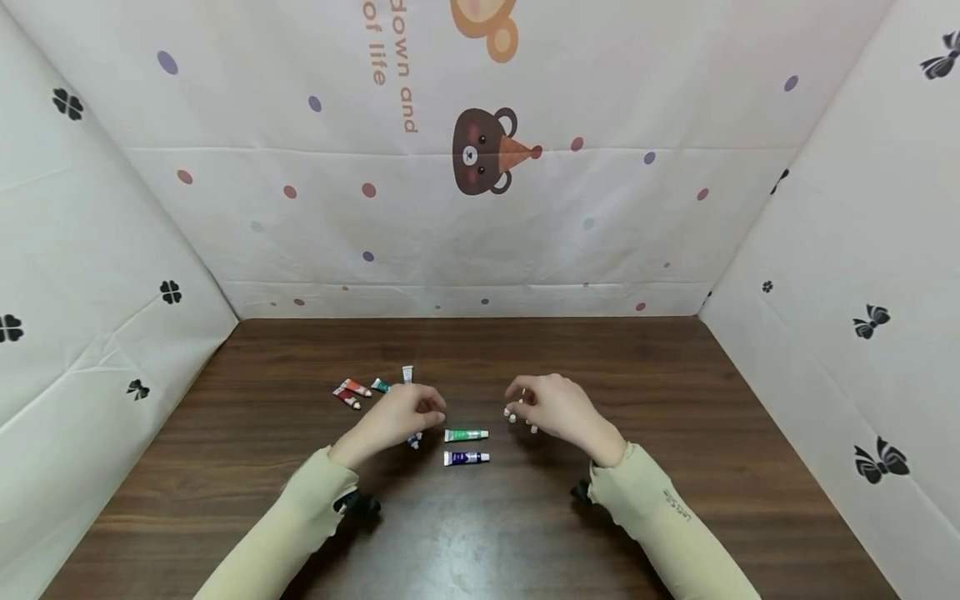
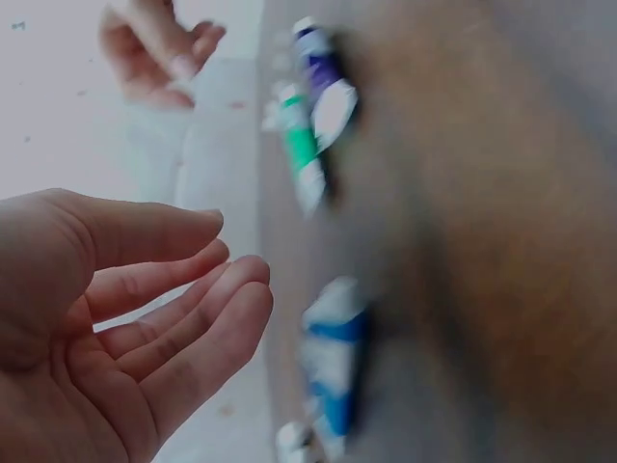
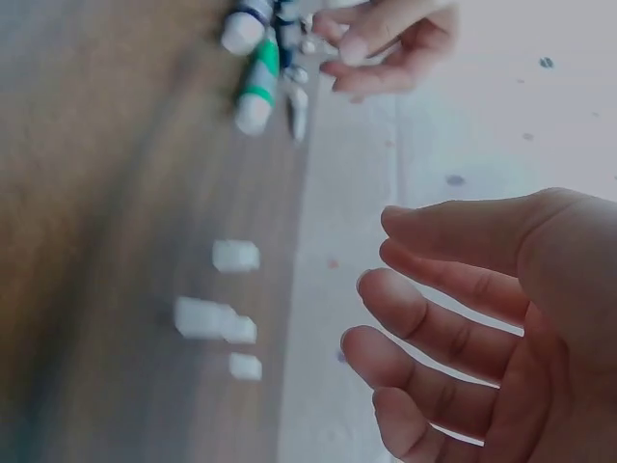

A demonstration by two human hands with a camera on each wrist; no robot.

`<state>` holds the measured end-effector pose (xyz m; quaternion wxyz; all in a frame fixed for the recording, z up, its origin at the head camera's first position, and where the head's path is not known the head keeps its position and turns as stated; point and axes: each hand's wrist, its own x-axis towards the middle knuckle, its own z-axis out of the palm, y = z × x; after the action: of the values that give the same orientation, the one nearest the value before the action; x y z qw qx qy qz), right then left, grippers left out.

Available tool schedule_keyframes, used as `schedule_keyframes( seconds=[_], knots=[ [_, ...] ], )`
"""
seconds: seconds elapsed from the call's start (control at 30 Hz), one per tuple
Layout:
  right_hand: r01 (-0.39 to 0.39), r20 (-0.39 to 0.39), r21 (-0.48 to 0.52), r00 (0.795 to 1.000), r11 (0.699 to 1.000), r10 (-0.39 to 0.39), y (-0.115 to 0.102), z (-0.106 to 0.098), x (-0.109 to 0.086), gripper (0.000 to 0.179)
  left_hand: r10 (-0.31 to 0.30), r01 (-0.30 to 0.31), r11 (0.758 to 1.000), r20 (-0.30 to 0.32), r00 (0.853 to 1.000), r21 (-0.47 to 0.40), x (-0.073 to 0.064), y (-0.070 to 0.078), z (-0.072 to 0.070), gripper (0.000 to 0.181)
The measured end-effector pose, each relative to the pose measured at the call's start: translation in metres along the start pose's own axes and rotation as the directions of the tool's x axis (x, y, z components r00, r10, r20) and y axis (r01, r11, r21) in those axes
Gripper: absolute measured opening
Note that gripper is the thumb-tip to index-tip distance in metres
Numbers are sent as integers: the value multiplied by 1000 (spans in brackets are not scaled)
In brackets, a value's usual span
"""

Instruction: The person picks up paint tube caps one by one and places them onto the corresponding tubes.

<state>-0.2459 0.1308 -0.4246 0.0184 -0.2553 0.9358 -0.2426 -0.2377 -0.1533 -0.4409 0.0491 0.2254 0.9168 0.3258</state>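
Note:
My left hand [image 1: 397,417] hovers over the left part of the table with loosely bent fingers and nothing between them. A blue and white paint tube [image 2: 335,357] lies below it, partly hidden by the hand in the head view. To the right of this hand, a green paint tube [image 1: 466,435] and a purple paint tube [image 1: 467,457] lie side by side, their capless-looking nozzle details too small to read. My right hand [image 1: 558,407] hangs above several small white caps [image 3: 236,256], fingers relaxed and thumb apart from the fingertips, holding nothing.
Farther left lie an orange tube [image 1: 357,387], a red tube [image 1: 347,398] and a teal tube [image 1: 380,385]. A pale tube [image 1: 407,373] stands out behind the left hand. White patterned sheets [image 1: 420,233] wall in the brown table [image 1: 480,533] behind and at both sides.

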Motion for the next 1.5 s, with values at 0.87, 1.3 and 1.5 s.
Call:
schedule_keyframes(
  seconds=[0.87, 1.3, 1.5],
  knots=[
    [-9, -54, 36, 998, 999, 11, 15, -17, -8, 18, -36, 37, 999, -44, 998, 16, -23, -36, -35, 15],
    [-28, -44, 54, 999, 998, 31, 20, -21, -9, 20, 54, -59, 996, 75, 996, 59, -21, -48, -25, 18],
    [-28, -45, 54, 999, 998, 31, 22, -22, -9, 21, 47, -59, 992, 98, 994, 115, -18, -48, -23, 19]
  ],
)
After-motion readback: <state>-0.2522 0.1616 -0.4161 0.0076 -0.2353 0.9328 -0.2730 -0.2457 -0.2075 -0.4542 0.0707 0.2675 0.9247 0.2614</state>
